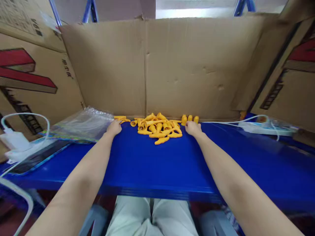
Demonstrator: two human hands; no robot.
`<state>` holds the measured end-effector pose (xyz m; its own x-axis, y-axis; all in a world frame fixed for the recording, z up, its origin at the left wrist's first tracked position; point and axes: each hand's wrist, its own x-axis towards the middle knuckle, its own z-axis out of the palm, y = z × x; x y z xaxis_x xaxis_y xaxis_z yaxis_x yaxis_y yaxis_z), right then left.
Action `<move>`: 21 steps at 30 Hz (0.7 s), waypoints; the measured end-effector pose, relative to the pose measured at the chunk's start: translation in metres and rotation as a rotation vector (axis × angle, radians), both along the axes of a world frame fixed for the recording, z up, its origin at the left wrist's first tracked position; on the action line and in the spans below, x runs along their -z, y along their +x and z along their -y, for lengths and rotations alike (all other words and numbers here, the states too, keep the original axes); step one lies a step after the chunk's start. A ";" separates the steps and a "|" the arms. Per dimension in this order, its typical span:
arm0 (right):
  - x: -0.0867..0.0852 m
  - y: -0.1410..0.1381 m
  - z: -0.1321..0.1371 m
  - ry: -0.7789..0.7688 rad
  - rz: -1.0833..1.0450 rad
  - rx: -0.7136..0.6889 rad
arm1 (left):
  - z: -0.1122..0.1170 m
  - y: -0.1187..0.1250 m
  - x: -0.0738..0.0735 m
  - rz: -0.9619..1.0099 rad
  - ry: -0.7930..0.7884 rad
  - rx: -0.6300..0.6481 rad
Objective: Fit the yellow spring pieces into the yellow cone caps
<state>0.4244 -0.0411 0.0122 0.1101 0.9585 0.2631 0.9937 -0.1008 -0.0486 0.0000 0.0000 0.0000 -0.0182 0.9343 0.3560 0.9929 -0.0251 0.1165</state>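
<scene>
A heap of small yellow plastic parts (157, 128) lies at the far side of a blue table (157, 167), against a cardboard wall. My left hand (113, 127) reaches to the heap's left end, its fingertips touching a yellow piece (120, 118) there. My right hand (193, 128) is at the heap's right end, its fingers by three upright yellow caps (189, 119). Both hands are seen from behind with fingers curled forward; what the fingers hold, if anything, is hidden.
Clear plastic bags (82, 124) lie left of the heap. A phone (36, 157) and a white charger with cable (14, 139) sit at the left edge. A white power strip (265, 127) lies at the right. Cardboard walls (197, 65) enclose the table.
</scene>
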 end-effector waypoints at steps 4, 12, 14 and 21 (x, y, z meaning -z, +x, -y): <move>0.000 -0.001 -0.002 -0.020 -0.019 0.009 | 0.000 0.002 0.002 0.000 0.022 -0.054; -0.003 -0.004 0.000 0.051 -0.017 -0.015 | 0.004 0.004 0.001 0.019 0.097 -0.028; -0.006 -0.009 -0.001 0.115 -0.055 -0.016 | 0.004 0.005 0.000 0.023 0.112 -0.013; -0.009 -0.031 -0.010 0.206 -0.324 -0.215 | 0.002 0.004 0.001 -0.004 0.112 0.008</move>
